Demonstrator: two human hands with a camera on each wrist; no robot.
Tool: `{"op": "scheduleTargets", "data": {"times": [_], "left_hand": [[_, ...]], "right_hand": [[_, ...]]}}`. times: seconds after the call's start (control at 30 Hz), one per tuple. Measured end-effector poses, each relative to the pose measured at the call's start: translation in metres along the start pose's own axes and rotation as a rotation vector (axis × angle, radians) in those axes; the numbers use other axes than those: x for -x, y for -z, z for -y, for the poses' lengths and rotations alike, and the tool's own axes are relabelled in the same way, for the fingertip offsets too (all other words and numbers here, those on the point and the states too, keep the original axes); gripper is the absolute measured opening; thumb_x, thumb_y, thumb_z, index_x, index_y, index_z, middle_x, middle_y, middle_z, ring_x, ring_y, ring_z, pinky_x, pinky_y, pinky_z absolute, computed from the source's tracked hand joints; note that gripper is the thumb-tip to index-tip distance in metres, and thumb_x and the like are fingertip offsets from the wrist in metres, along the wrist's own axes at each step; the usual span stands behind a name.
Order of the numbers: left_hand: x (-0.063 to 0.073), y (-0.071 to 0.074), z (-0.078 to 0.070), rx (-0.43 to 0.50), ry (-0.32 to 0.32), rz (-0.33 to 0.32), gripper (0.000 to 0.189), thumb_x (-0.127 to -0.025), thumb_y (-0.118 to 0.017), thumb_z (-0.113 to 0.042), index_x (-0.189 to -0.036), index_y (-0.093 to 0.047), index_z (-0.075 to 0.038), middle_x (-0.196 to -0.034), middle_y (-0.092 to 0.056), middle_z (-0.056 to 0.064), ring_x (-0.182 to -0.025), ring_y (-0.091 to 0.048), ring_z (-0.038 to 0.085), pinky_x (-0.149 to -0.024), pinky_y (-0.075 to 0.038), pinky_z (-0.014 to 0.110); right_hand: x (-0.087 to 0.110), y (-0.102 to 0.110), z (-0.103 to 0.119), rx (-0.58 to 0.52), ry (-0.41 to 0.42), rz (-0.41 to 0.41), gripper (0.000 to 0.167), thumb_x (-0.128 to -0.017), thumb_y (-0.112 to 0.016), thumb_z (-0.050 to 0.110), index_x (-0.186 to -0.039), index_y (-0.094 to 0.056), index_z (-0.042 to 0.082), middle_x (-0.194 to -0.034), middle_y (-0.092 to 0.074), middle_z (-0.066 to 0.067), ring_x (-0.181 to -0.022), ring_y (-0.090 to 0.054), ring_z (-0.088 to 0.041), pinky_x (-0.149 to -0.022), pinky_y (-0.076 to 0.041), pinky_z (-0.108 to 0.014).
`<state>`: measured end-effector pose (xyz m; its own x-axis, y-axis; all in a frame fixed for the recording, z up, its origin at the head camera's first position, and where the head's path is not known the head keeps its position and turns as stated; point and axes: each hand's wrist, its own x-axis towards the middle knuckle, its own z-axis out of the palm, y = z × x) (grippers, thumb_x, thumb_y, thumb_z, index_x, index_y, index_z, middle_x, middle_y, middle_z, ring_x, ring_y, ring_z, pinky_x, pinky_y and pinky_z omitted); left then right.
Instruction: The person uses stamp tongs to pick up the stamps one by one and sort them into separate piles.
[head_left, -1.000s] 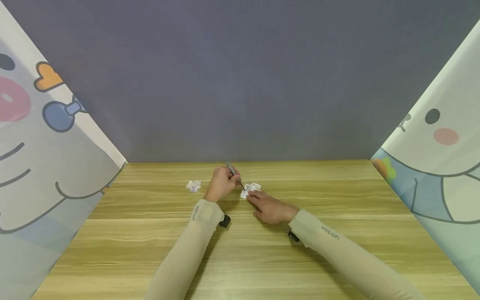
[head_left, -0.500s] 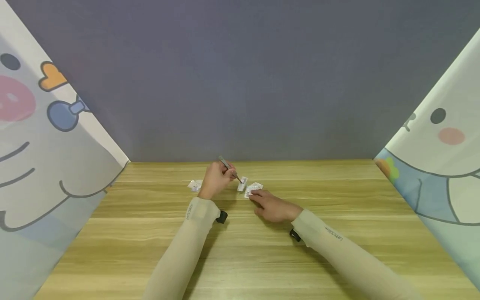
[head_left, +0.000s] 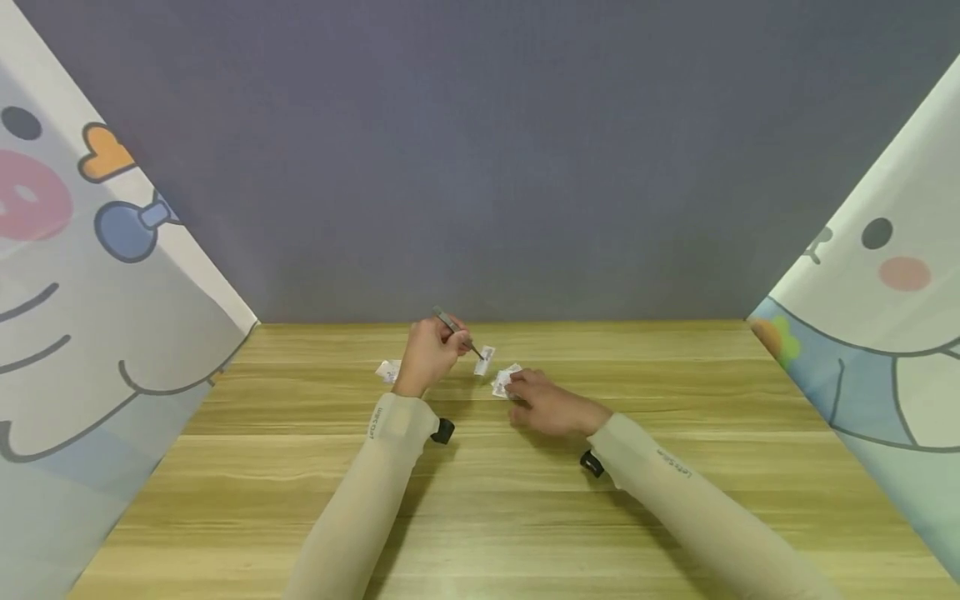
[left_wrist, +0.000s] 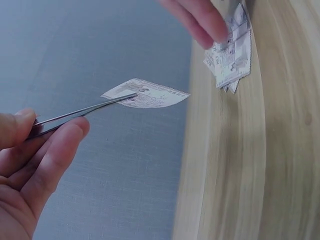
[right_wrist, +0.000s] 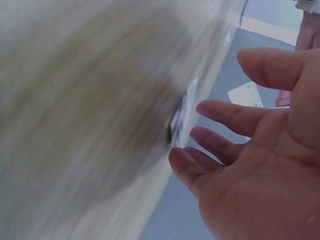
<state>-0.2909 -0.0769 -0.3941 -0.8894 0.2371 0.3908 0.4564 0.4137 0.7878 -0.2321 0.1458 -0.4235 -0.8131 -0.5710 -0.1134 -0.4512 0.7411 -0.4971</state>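
My left hand (head_left: 427,358) holds a pair of tweezers (left_wrist: 82,113) between thumb and fingers. Gripped in the tips is one small white printed sachet (left_wrist: 155,96) with zigzag-cut edges, raised above the wooden table in the left wrist view. To its right, a little pile of similar sachets (head_left: 503,380) lies overlapping on the table. My right hand (head_left: 553,405) is over that pile's right side; its fingers are loosely bent and hold nothing in the right wrist view, with fingertips (right_wrist: 202,106) close beside the sachets.
Left of my left wrist lies a second small group of white sachets (head_left: 387,370), partly hidden by the hand. A grey panel (head_left: 495,167) rises behind the table (head_left: 480,517). Cartoon-printed panels (head_left: 150,333) flank it on both sides.
The tweezers have drawn one sachet off the pile, up and to the left, along with my left hand. My right fingers have eased off the pile slightly.
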Motion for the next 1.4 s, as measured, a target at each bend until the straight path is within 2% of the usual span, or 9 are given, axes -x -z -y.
{"op": "scheduleTargets", "data": {"times": [0.13,0.3,0.4,0.53,0.67,0.93,1.17,1.23,1.4], "left_hand": [[-0.002,-0.003,-0.002,0.012,0.009,-0.001,0.013,-0.093,-0.061,-0.005,-0.083,-0.068,-0.001,-0.083,-0.066,0.006,-0.070,-0.067,0.013,-0.062,-0.055,0.020],[-0.004,-0.008,-0.006,0.019,0.000,0.001,0.014,-0.093,-0.060,-0.005,-0.083,-0.068,-0.001,-0.084,-0.065,0.006,-0.070,-0.067,0.014,-0.062,-0.055,0.021],[-0.007,-0.013,-0.008,0.034,-0.001,0.002,0.012,-0.093,-0.059,-0.004,-0.087,-0.067,0.003,-0.082,-0.066,0.008,-0.070,-0.067,0.015,-0.061,-0.055,0.022],[-0.010,-0.021,-0.009,0.041,0.002,-0.001,0.013,-0.093,-0.059,-0.003,-0.092,-0.066,0.008,-0.080,-0.067,0.009,-0.070,-0.067,0.016,-0.061,-0.055,0.021],[-0.013,-0.032,-0.011,0.038,-0.004,-0.014,0.013,-0.093,-0.059,-0.003,-0.092,-0.066,0.008,-0.080,-0.067,0.010,-0.070,-0.068,0.016,-0.060,-0.055,0.021],[-0.022,-0.066,-0.020,-0.030,-0.045,-0.016,0.014,-0.094,-0.059,-0.006,-0.089,-0.068,0.003,-0.076,-0.067,0.006,-0.062,-0.065,0.010,-0.053,-0.052,0.021],[-0.032,-0.103,-0.036,-0.032,-0.022,0.043,0.016,-0.096,-0.056,-0.009,-0.091,-0.068,0.000,-0.073,-0.065,0.001,-0.056,-0.060,0.007,-0.045,-0.047,0.022],[-0.035,-0.113,-0.039,-0.049,-0.016,0.050,0.016,-0.096,-0.056,-0.010,-0.090,-0.068,-0.001,-0.070,-0.064,0.001,-0.052,-0.057,0.008,-0.043,-0.045,0.022],[-0.038,-0.136,-0.045,-0.022,0.019,0.060,0.015,-0.096,-0.056,-0.009,-0.093,-0.068,0.000,-0.066,-0.062,0.000,-0.049,-0.056,0.010,-0.043,-0.044,0.022]], "right_hand": [[0.007,0.007,-0.002,-0.028,-0.002,-0.017,0.049,-0.099,-0.051,0.025,-0.141,-0.041,0.000,-0.148,-0.027,-0.018,-0.136,-0.023,-0.034,-0.108,-0.026,-0.049],[0.018,0.015,-0.008,-0.038,0.012,-0.048,0.049,-0.100,-0.050,0.023,-0.141,-0.040,-0.001,-0.148,-0.028,-0.019,-0.135,-0.026,-0.033,-0.107,-0.029,-0.049],[0.025,0.020,-0.014,-0.030,0.007,-0.065,0.050,-0.100,-0.049,0.025,-0.141,-0.039,-0.002,-0.148,-0.028,-0.018,-0.135,-0.027,-0.032,-0.106,-0.030,-0.048],[0.034,0.026,-0.020,-0.042,-0.013,-0.082,0.052,-0.101,-0.048,0.029,-0.142,-0.039,-0.001,-0.149,-0.027,-0.018,-0.136,-0.025,-0.033,-0.107,-0.029,-0.049],[0.042,0.030,-0.024,-0.043,-0.011,-0.119,0.050,-0.100,-0.050,0.026,-0.140,-0.041,-0.003,-0.148,-0.028,-0.018,-0.135,-0.026,-0.033,-0.106,-0.030,-0.050],[0.053,0.032,-0.036,-0.013,-0.022,-0.178,0.046,-0.099,-0.052,0.020,-0.137,-0.044,-0.004,-0.144,-0.033,-0.020,-0.132,-0.029,-0.034,-0.104,-0.032,-0.051],[0.062,0.036,-0.045,-0.010,-0.051,-0.211,0.044,-0.099,-0.052,0.019,-0.135,-0.046,-0.007,-0.142,-0.037,-0.021,-0.130,-0.032,-0.036,-0.103,-0.033,-0.052],[0.065,0.037,-0.048,-0.009,-0.061,-0.229,0.044,-0.099,-0.052,0.018,-0.134,-0.046,-0.008,-0.140,-0.039,-0.020,-0.129,-0.035,-0.036,-0.102,-0.034,-0.052],[0.073,0.037,-0.057,0.001,-0.083,-0.294,0.041,-0.098,-0.052,0.015,-0.131,-0.048,-0.009,-0.135,-0.044,-0.021,-0.123,-0.043,-0.037,-0.101,-0.036,-0.051]]}}
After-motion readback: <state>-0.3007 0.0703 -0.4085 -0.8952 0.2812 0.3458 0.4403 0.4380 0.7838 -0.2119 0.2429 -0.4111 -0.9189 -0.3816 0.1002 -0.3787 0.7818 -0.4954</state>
